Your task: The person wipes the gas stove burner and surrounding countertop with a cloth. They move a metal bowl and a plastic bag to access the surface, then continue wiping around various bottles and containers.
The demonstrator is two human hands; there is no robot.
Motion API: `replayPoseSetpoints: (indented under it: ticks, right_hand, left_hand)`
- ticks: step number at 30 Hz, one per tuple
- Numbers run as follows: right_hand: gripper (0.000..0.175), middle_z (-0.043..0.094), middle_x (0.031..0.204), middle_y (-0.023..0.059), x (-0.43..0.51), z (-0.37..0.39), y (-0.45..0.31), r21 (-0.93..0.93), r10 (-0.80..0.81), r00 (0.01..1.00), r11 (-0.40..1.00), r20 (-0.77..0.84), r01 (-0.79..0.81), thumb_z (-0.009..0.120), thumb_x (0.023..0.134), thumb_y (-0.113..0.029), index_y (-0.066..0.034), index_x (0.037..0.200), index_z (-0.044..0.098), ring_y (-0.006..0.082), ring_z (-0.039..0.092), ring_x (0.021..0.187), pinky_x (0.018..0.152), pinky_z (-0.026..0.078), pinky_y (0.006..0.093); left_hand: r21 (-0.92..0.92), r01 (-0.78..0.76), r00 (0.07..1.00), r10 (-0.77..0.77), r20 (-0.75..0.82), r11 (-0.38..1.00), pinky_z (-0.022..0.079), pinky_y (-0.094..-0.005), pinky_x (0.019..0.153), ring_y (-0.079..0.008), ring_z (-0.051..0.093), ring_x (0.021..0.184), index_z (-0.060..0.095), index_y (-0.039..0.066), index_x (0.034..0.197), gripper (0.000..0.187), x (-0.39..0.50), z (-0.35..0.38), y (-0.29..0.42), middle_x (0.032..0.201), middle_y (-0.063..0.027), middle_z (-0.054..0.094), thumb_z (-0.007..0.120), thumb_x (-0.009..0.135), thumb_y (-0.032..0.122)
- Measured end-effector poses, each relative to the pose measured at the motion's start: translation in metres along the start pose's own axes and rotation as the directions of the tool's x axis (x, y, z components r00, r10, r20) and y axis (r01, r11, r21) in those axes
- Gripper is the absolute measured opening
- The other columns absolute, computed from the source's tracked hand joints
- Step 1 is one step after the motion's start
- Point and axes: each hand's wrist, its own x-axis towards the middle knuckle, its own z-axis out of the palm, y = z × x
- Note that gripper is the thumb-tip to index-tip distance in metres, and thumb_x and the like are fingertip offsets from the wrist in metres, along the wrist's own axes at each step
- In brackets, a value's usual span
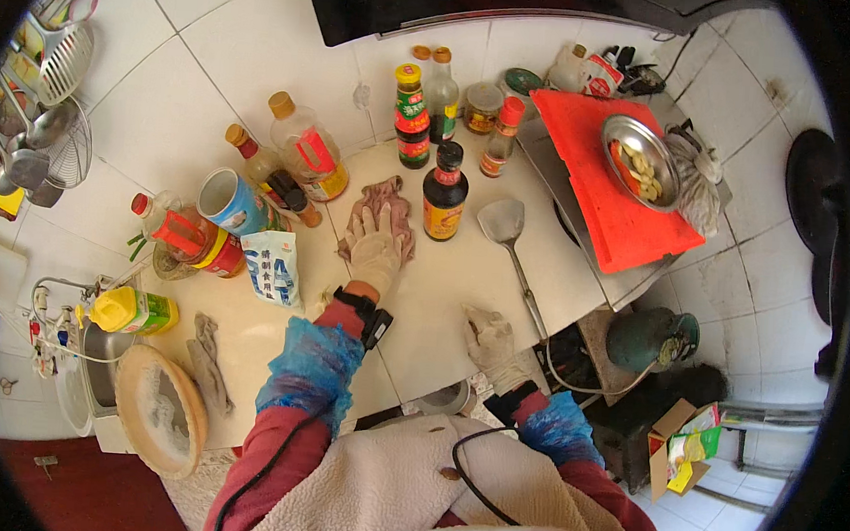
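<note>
My left hand [374, 252], in a pale thin glove, lies flat with fingers spread on a brownish cloth [392, 197] on the white tiled counter [423, 294]. Loosely curled, my gloved right hand [491, 337] is at the counter's front edge; what its palm holds, if anything, is hidden. A dark sauce bottle [444, 201] stands just right of the cloth. Further right lies a metal wok spatula [503, 223], its handle pointing towards me. Behind the cloth stands a sauce bottle with a yellow cap [412, 120]. A white and blue packet [272, 266] stands left of my left hand.
Several oil and seasoning bottles [308, 151] line the wall. A red board [581, 173] at right bears a metal bowl [639, 161] of cut food. At left are a basin [197, 416], another cloth [207, 369] and a sink [99, 367]. A gas cylinder [641, 338] stands below right.
</note>
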Motion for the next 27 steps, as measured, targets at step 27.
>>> replayPoseSetpoints:
  ticks: [27]
  right_hand:
    - [0.028, 0.066, 0.112, 0.0164, -0.015, 0.019, 0.017, -0.006, 0.094, 0.990, 0.996, 0.100, -0.094, 0.059, 0.085, -0.014, -0.0047, 0.111, 0.063, 0.0331, 0.063, 0.101, 0.092, 0.049, 0.0421]
  left_hand:
    - [0.087, -0.226, 0.965, 0.236, -0.119, 0.970, 0.046, -0.0484, 0.092, -0.0352, 0.060, 0.108, 0.056, 0.007, 0.122, 0.038, 0.165, 0.015, -0.009, 0.120, -0.0182, 0.060, 0.052, 0.089, 0.024]
